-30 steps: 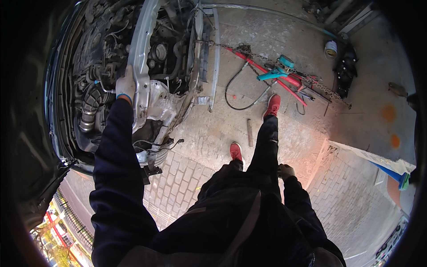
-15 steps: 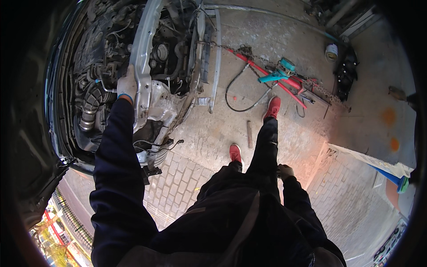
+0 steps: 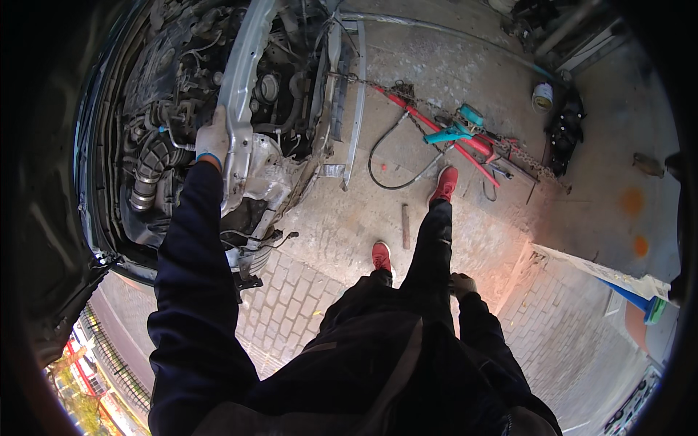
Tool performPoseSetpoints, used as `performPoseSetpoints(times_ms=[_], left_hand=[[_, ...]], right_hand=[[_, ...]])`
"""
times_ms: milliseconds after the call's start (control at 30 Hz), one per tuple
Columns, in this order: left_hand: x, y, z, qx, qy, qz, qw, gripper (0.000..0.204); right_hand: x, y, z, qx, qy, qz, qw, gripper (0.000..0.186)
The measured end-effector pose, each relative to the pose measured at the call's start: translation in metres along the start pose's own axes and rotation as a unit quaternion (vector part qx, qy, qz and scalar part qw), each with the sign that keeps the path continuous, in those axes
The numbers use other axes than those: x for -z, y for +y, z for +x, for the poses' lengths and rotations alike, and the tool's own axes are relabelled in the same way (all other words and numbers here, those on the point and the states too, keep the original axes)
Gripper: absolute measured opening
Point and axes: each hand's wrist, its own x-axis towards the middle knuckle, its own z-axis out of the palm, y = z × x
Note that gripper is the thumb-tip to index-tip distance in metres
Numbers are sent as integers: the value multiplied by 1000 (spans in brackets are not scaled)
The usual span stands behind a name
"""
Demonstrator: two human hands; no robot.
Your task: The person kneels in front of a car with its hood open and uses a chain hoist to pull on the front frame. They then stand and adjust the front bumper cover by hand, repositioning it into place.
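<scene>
My left hand (image 3: 211,139), in a pale glove with a blue cuff, grips the edge of a silver metal crossbar (image 3: 238,87) across the front of a car's open engine bay. Its fingers rest along the bar's engine side. Beside that hand are a ribbed black air intake hose (image 3: 150,161) and a thin metal pipe. My right hand (image 3: 463,285) hangs low by my right thigh, its fingers curled. What it holds, if anything, I cannot make out.
A red long-handled tool (image 3: 476,145) and a teal chain hoist (image 3: 451,133) with rusty chain lie on the concrete. Near my red shoes are a black looped hose (image 3: 372,163) and a short bar (image 3: 406,225). A bucket (image 3: 542,97) stands by the wall.
The view has shifted slightly. My left hand stays on the crossbar, and my right hand remains beside my thigh.
</scene>
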Motion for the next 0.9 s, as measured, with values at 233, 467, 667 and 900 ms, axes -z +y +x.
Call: performPoseSetpoints(times_ms=[233,467,667,900], left_hand=[[4,3,-1,-47,-31,118,991,85],[8,23,-20,36,5,8,999,85],[12,35,-25,55,8,40,998,81],[16,58,-50,12,44,95,994,63]], right_hand=[[-1,-4,-3,2,-1,-10,1000,36],[0,-7,-5,1,-7,-7,1000,35],[12,21,31,67,-22,-119,990,30],[24,9,32,35,5,-82,996,28]])
